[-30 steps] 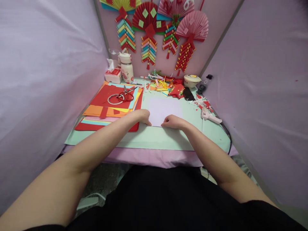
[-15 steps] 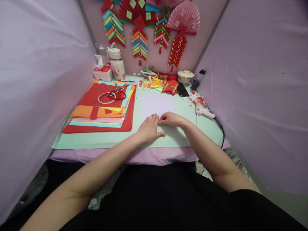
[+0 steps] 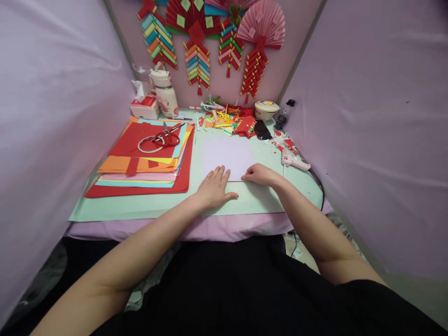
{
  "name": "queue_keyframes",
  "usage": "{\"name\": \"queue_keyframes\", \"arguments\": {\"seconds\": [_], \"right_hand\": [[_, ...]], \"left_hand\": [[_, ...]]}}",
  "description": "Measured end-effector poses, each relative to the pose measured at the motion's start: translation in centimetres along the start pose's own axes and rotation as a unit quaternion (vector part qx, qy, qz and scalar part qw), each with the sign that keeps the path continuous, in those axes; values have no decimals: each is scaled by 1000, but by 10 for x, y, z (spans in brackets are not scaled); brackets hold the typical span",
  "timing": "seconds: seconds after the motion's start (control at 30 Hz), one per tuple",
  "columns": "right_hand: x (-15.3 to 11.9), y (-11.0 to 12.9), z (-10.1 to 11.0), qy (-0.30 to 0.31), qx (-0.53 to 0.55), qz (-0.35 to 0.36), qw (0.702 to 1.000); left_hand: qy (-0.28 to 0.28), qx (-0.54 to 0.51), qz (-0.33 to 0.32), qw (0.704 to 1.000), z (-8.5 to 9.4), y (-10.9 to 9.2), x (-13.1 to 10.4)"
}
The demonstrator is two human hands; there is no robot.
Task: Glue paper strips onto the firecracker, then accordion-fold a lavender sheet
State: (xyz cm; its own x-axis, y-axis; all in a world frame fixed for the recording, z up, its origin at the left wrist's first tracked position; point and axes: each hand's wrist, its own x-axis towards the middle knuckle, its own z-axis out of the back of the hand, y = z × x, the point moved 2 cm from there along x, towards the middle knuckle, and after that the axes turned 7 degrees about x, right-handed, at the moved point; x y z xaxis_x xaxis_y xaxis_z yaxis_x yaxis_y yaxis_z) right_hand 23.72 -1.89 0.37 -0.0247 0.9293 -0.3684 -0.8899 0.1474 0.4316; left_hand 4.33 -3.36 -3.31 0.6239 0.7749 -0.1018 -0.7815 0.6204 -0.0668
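A pale lilac sheet of paper lies flat in front of me on the light green tabletop sheet. My left hand rests flat across the paper's near left part, fingers stretched out and thumb pointing right. At the near right edge of the paper, my right hand is closed, with thumb and forefinger pinched together at that edge. To the left of the paper is a stack of coloured paper, with red-handled scissors and a white ring on top.
Paper scraps lie heaped at the back, near a lidded bowl and a black flat object. A glue gun with a cord is at right. A bottle and tissue box stand back left. Paper decorations hang behind.
My right hand has slid rightward along the paper's near edge, away from my left hand, which stays flat on the paper. The whole view has shifted slightly.
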Motion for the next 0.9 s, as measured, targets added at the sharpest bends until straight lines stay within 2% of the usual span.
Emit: {"name": "queue_keyframes", "arguments": {"seconds": [0.2,0.57,0.9], "right_hand": [[1,-4,3,-14,-39,-39,998],[-4,-31,20,17,-24,-34,999],[1,-30,18,2,-65,-64,996]], "left_hand": [[4,-9,-2,1000,0,0,0],[4,-15,-15,1000,1,0,1],[2,-17,-10,1000,0,1,1]]}}
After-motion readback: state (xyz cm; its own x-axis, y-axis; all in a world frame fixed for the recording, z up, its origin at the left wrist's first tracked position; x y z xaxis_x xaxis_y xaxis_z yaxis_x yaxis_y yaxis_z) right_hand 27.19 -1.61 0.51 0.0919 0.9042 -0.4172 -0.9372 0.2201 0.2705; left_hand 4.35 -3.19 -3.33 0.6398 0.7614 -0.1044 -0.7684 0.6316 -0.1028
